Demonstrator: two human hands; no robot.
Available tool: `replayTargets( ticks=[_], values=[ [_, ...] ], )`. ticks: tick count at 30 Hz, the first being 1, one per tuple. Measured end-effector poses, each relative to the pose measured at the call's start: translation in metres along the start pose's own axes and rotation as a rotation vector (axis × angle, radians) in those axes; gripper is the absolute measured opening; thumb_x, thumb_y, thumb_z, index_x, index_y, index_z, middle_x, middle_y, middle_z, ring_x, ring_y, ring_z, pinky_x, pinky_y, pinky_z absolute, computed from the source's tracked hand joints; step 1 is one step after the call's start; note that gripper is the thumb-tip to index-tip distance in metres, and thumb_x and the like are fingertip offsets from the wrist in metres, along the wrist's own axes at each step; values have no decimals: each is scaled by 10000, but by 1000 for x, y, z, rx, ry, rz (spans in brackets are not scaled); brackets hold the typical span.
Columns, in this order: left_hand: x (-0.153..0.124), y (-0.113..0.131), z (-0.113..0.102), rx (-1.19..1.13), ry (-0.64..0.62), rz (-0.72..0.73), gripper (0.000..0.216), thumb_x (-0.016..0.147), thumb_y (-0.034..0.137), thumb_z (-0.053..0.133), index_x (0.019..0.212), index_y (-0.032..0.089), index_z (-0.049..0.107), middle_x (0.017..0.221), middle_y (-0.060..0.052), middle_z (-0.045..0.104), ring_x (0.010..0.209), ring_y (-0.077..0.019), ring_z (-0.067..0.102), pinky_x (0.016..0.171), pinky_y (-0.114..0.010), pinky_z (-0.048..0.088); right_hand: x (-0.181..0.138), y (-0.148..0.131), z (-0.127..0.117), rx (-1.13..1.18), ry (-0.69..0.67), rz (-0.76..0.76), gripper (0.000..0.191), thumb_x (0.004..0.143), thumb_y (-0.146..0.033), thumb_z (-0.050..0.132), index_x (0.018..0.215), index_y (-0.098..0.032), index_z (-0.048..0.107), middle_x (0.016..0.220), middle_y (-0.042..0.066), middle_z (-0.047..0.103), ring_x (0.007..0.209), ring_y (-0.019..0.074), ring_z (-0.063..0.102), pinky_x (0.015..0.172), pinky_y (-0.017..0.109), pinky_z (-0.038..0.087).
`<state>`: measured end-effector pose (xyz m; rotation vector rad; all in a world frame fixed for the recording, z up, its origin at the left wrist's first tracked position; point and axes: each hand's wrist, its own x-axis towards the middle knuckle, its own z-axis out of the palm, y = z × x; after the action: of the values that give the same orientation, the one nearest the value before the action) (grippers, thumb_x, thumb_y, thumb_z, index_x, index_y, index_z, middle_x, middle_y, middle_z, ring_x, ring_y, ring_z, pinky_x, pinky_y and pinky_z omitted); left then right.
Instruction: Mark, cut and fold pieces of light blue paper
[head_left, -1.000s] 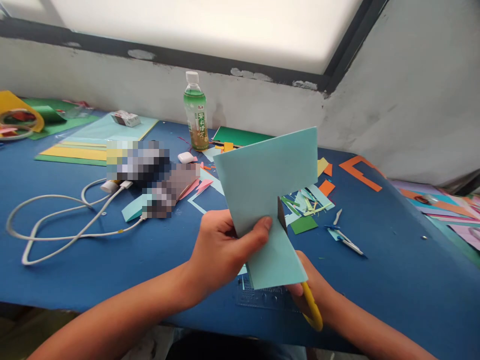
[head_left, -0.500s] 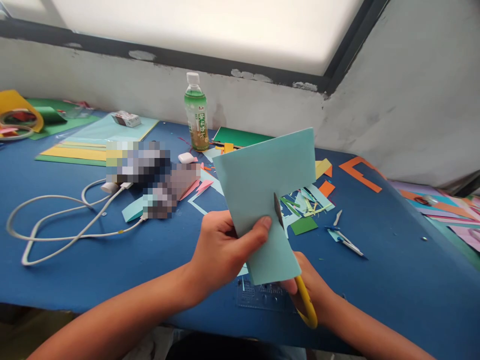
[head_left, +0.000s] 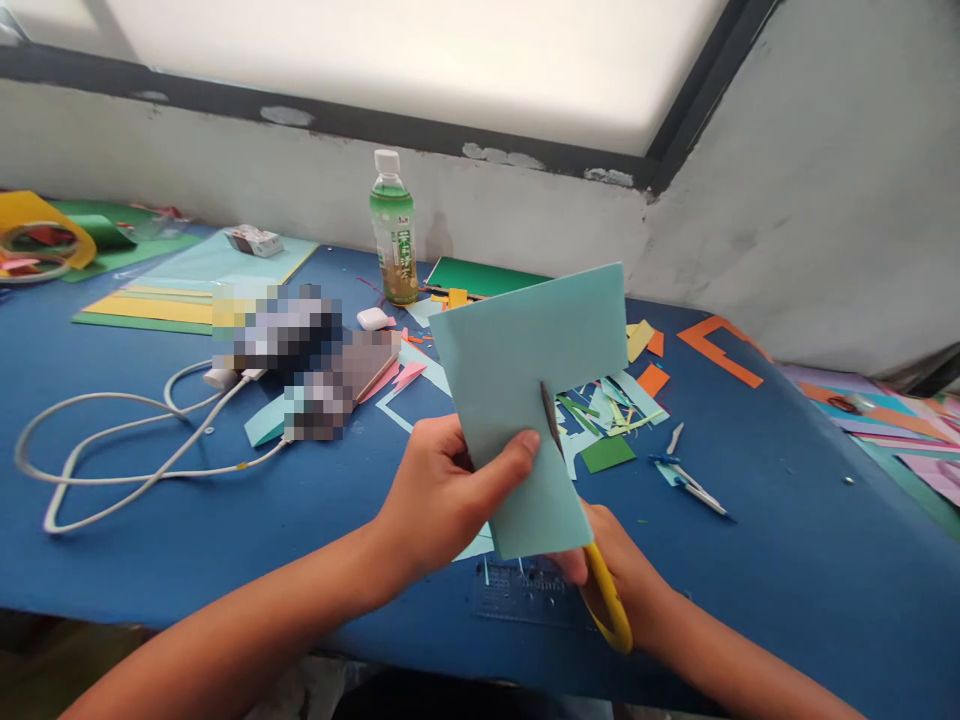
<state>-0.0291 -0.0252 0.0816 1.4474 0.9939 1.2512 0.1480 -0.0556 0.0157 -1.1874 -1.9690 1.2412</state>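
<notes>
Left grip is pinching the blue paper; right grip, below the paper, is holding scissors pointing up into it.

The paper hides most of the scissors; only a yellow handle loop and a sliver of blade show. It also covers the fingers of the right hand and, bar the thumb, those of the left hand. A pixelated patch blurs things on the surface. The label on the bottle is too small to read. The coloured sheets run off the right edge.
</notes>
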Motion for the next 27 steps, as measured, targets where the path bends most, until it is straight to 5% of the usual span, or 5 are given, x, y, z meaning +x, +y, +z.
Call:
replayTargets(
  ticks=[15,21,27],
  values=[
    [2,-2,1,-13,111,109,192,762,240,615,595,153,652,551,-3,649,450,-96,574,358,-138,443,0,3,0,-68,-22,-67,109,790,-242,391,686,-231,365,606,-15,583,526,138,523,514,240,381],
    [1,-2,0,14,121,104,196,761,265,611,617,143,660,556,-16,644,463,-112,581,379,-160,476,-2,6,2,-22,-1,34,150,795,-212,406,653,-233,363,581,-26,584,528,137,543,524,238,388],
    [0,-4,0,12,135,94,198,757,270,622,614,139,660,557,-17,646,461,-108,580,383,-159,485,-1,-2,0,23,-24,12,177,793,-367,420,679,-240,378,554,-20,577,484,141,536,480,239,394]
  ],
)
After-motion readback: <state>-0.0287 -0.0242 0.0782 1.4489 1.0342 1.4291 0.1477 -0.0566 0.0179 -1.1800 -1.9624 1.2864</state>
